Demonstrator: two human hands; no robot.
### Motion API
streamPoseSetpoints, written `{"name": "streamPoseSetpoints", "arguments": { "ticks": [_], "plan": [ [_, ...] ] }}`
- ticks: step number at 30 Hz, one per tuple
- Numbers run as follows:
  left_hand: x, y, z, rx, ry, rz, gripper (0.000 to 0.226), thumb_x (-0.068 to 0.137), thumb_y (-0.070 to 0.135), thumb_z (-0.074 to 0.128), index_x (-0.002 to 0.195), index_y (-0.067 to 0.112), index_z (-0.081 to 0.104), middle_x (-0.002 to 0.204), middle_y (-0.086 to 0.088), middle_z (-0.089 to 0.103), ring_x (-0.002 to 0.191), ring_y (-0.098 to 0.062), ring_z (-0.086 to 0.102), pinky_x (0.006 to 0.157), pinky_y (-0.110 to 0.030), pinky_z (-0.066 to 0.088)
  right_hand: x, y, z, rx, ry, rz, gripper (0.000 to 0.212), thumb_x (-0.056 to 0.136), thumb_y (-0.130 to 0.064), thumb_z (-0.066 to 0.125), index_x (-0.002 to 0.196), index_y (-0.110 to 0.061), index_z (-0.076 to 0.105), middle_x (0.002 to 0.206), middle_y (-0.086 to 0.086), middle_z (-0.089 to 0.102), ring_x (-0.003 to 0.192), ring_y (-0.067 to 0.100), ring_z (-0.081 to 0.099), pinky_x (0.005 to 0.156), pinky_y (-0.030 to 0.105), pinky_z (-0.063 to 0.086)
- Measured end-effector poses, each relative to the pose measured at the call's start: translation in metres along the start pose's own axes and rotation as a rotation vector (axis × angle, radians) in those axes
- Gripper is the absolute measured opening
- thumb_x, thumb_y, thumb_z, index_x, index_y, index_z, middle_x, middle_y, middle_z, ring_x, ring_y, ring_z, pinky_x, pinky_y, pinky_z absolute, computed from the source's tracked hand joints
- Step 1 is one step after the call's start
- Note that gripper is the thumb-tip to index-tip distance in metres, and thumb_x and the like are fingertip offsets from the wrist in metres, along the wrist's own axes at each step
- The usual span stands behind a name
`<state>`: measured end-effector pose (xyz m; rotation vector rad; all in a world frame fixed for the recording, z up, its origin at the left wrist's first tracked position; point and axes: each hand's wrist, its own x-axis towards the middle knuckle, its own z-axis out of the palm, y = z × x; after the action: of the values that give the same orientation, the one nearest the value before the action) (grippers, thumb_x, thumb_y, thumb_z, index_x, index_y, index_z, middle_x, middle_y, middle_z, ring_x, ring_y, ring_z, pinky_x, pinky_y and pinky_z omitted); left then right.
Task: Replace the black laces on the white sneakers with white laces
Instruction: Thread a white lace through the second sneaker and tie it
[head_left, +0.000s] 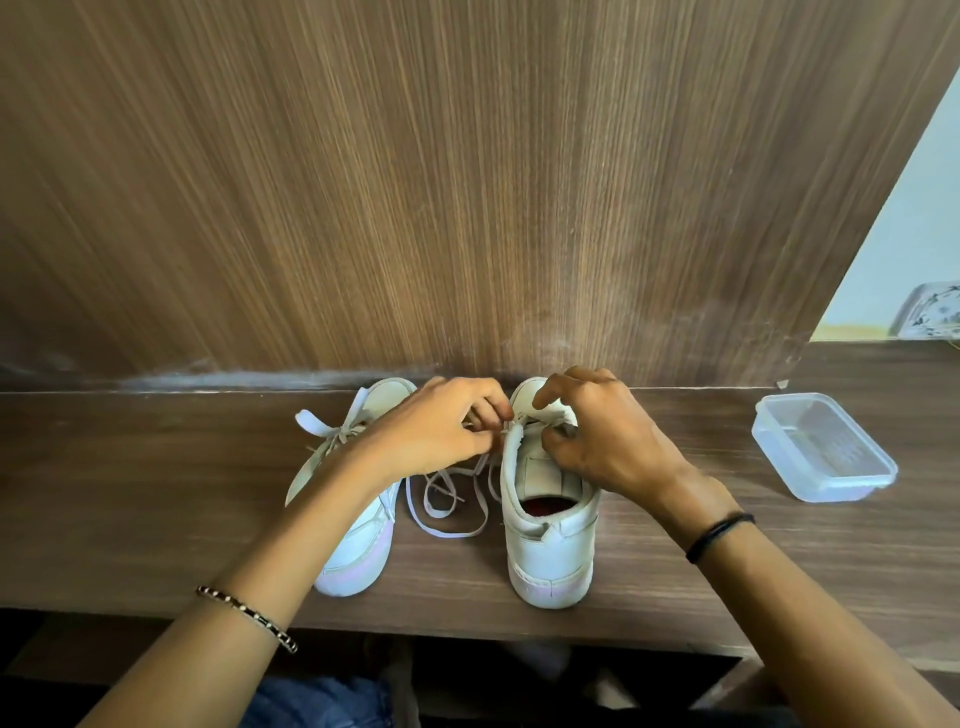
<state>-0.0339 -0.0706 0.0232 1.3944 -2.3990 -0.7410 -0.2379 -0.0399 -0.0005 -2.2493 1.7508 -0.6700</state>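
Your two bare forearms enter from the bottom edge. The left wrist carries a thin black-and-silver beaded bracelet (244, 616), and the right wrist carries a black cord band (719, 535).

Both reach over the near edge of the dark brown wood-grain table (156, 493), where the two white leather sneakers stand side by side, heels toward you and toes near the brown wood-grain back panel (467, 182).

1. Left sneaker (358, 545): it lies under your left forearm. A tied white lace (332, 431) already runs through it and ends in a bow.
2. Right sneaker (550, 551): it stands upright, its red insole visible through the opening.
3. Loose white flat lace (447, 499): it lies in loops on the table between the two sneakers and rises to the right sneaker's front eyelets.
4. Left hand (431, 431): its fingers are curled and pinch the loose white flat lace at the right sneaker's inner edge.
5. Right hand (608, 441): thumb and curled fingers grip the right sneaker's upper at the tongue.

A clear rectangular plastic container (821, 447) sits on the table well to the right, apart from the sneakers.
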Motion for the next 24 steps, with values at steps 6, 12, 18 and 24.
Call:
{"name": "streamPoseSetpoints", "arguments": {
  "ticks": [6,12,18,24],
  "plan": [
    [-0.001,-0.001,0.009,0.084,0.054,0.098,0.018,0.092,0.012,0.067,0.098,0.028,0.075,0.090,0.011,0.073,0.088,-0.003,0.066,0.080,-0.023,0.051,0.000,0.001,0.004,0.047,0.009,-0.047,0.025,0.087,-0.009,0.067,0.105,-0.024,0.076,0.102,-0.006,0.074,0.111,0.018,0.056,0.087,0.040,0.055],
    [-0.002,-0.012,0.018,0.364,0.199,0.314,0.023,0.090,0.006,0.062,0.106,0.022,0.068,0.090,0.016,0.059,0.096,-0.014,0.055,0.081,-0.035,0.041,0.000,0.004,0.005,0.056,0.039,-0.074,0.016,0.087,-0.026,0.076,0.102,-0.031,0.079,0.094,-0.004,0.074,0.108,0.015,0.050,0.083,0.040,0.054],
    [0.001,-0.010,0.025,0.070,0.062,0.106,0.012,0.099,0.020,0.052,0.090,0.021,0.060,0.084,0.007,0.051,0.086,-0.011,0.048,0.079,-0.034,0.037,0.000,0.005,0.001,-0.044,-0.030,-0.138,0.017,0.096,-0.035,0.064,0.107,-0.032,0.076,0.103,-0.012,0.068,0.112,0.016,0.040,0.090,0.032,0.027],
    [0.018,0.017,0.034,-0.792,-0.011,-0.595,0.036,0.085,0.024,0.052,0.049,0.021,0.048,0.050,0.004,0.044,0.044,-0.012,0.040,0.050,-0.026,0.035,0.001,0.001,0.006,0.065,-0.194,-0.038,0.024,0.103,-0.033,0.050,0.102,-0.017,0.068,0.111,-0.002,0.059,0.116,0.019,0.036,0.099,0.033,0.028]
  ]
}}
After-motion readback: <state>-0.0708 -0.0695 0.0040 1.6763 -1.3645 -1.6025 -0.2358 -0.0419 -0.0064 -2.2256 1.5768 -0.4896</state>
